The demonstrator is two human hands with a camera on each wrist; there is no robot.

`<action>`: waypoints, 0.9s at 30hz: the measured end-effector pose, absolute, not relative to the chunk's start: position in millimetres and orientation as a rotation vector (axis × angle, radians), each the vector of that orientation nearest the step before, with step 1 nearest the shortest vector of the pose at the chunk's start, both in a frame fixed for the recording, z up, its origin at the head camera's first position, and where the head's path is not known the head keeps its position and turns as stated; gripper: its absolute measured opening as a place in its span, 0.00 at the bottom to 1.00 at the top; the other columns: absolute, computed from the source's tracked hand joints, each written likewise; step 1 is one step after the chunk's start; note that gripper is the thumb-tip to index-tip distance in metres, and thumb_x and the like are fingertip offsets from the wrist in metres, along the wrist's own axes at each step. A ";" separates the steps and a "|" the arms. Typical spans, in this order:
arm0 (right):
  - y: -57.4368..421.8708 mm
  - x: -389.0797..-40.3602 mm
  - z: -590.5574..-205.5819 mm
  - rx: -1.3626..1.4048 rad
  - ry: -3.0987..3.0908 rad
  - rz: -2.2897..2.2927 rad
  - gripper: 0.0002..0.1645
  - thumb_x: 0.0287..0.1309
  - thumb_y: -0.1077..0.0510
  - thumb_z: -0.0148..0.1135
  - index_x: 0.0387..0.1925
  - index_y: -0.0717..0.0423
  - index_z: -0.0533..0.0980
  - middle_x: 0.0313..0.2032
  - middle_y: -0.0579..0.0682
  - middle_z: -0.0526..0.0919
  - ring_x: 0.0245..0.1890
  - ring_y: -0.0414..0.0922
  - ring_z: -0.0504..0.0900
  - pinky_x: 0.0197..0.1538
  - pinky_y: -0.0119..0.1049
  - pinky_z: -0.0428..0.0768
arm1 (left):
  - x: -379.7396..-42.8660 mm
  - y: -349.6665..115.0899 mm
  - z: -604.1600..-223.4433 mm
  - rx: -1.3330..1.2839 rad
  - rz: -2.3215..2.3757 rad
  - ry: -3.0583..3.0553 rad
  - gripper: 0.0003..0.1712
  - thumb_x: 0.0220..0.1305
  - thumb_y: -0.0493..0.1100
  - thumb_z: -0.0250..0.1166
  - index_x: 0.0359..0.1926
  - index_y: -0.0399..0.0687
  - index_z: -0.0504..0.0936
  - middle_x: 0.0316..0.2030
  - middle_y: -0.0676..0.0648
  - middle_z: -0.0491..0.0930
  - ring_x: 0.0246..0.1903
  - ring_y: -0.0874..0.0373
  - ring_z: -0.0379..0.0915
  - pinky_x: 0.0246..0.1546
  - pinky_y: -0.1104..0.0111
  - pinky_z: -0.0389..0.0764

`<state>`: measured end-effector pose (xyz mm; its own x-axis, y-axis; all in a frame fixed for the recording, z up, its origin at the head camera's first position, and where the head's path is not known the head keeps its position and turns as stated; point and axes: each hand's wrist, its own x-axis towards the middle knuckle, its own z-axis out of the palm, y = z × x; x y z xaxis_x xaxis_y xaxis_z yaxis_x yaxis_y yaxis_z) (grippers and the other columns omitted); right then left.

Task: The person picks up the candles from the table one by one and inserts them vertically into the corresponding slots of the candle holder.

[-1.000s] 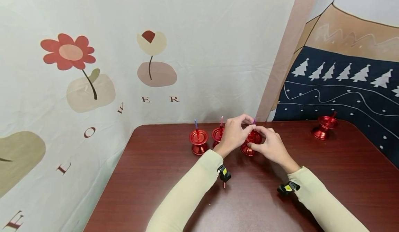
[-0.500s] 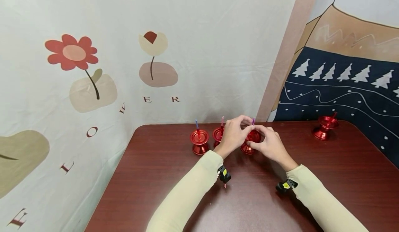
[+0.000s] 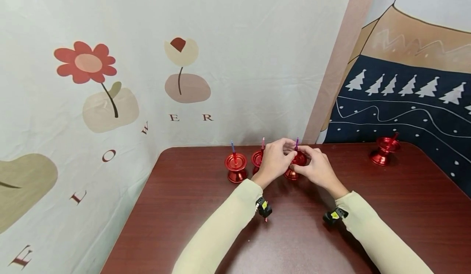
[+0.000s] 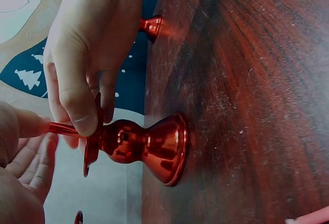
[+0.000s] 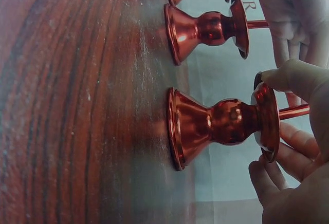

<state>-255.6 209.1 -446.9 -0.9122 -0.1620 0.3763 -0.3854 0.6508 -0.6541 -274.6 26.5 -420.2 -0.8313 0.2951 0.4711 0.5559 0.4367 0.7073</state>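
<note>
A shiny red metal candle holder (image 3: 292,173) stands upright on the table, with a thin purple candle (image 3: 297,143) rising from its centre tube (image 4: 64,128). My left hand (image 3: 274,161) pinches around the candle's base at the tube's top; the exact contact is partly hidden. My right hand (image 3: 319,168) grips the holder's dish, its thumb (image 5: 290,75) on the rim and other fingers beneath. To the left stand a second holder (image 5: 226,26) with a pink candle (image 3: 263,144), partly behind my left hand, and a third holder (image 3: 236,168) with a blue candle (image 3: 232,146).
Another red holder (image 3: 382,153) stands at the far right, a reddish stick leaning out of it. A pink candle (image 4: 311,218) lies on the table (image 3: 176,208) below my left wrist. Printed cloth (image 3: 239,61) hangs behind the table edge.
Both hands have shifted slightly left, and the holder with the purple candle has moved a little the same way. More of the purple candle shows between my fingers now.
</note>
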 end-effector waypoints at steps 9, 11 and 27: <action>208.5 -256.7 -447.3 0.424 -2.598 1.150 0.36 0.60 0.59 0.81 0.67 0.68 0.79 0.56 0.68 0.85 0.54 0.63 0.79 0.52 0.57 0.86 | -241.4 3.8 -420.8 -0.841 -1.396 -2.458 0.20 0.70 0.33 0.73 0.61 0.35 0.86 0.52 0.43 0.91 0.51 0.58 0.89 0.55 0.75 0.83; 208.4 -256.9 -447.8 0.415 -2.609 1.149 0.37 0.60 0.59 0.81 0.67 0.68 0.79 0.56 0.69 0.84 0.56 0.64 0.79 0.53 0.60 0.86 | -230.8 -5.9 -418.9 -0.871 -1.426 -2.470 0.20 0.70 0.34 0.73 0.61 0.35 0.85 0.51 0.43 0.91 0.50 0.58 0.89 0.55 0.74 0.83; 213.7 -253.9 -444.3 0.384 -2.664 1.356 0.41 0.66 0.53 0.80 0.74 0.64 0.74 0.66 0.67 0.82 0.61 0.64 0.85 0.64 0.62 0.83 | -191.2 -79.9 -441.2 -0.868 -1.314 -2.774 0.14 0.70 0.40 0.73 0.53 0.38 0.86 0.35 0.57 0.90 0.35 0.68 0.85 0.43 0.69 0.84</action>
